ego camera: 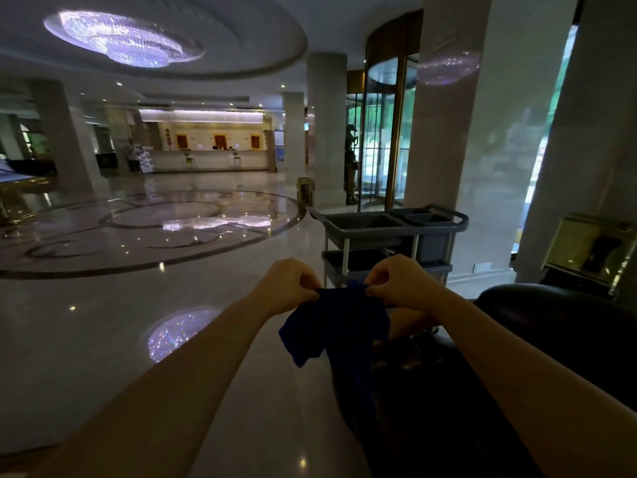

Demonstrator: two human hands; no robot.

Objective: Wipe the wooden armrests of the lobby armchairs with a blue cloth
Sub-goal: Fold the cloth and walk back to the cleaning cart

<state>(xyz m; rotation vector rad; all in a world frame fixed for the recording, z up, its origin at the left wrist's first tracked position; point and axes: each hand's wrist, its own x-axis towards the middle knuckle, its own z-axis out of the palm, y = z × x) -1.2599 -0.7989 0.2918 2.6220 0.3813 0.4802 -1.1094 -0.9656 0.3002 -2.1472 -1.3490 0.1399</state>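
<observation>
In the head view, the blue cloth (pixel 336 326) was held up in front of the body, its top edge pinched by the left hand (pixel 287 284) and right hand (pixel 400 279), before a grey cart (pixel 389 232) and beside a dark armchair (pixel 551 322).

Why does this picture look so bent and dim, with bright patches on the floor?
Head view: the wide lens bows the pillars; the polished floor mirrors the chandelier as glare; the blue cloth, pinched by the left hand and right hand, and the armchair sit in deep shadow.
</observation>
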